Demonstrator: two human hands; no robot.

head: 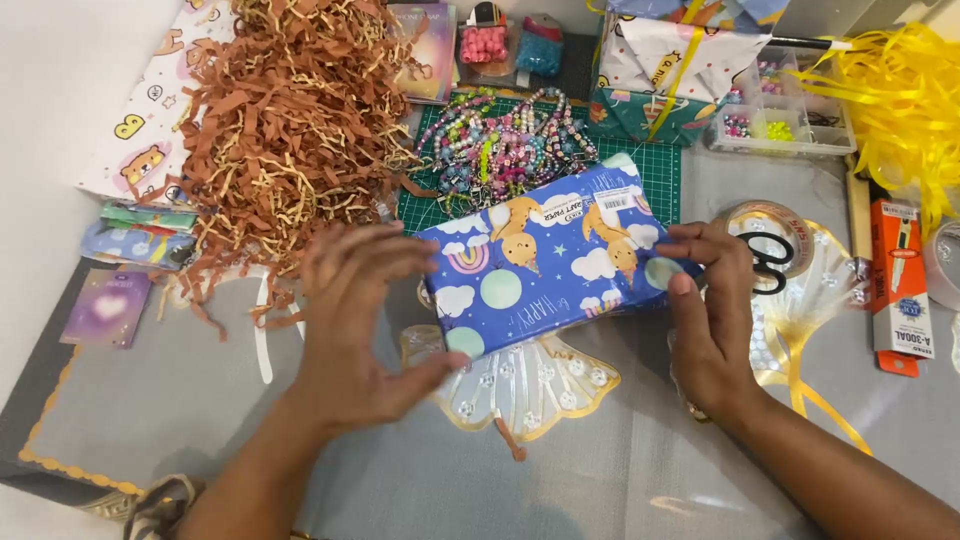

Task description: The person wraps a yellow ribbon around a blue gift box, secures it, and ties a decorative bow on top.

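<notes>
blue wrapped box [545, 255] with clouds, rainbows between hands.

Both hands on a blue-wrapped box at mid-frame

The left hand [360, 320] lies open against the blue gift-wrapped box [545, 255]; the right hand [710, 300] pinches its right end. Brown paper shreds [290, 120] fill the upper left, beaded bracelets [510, 145] lie just above the box.

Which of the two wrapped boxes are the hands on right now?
The blue box with clouds and rainbows, lying flat between the left hand and right hand. The other wrapped box, white and teal with yellow ribbon, stands untouched behind.
</notes>
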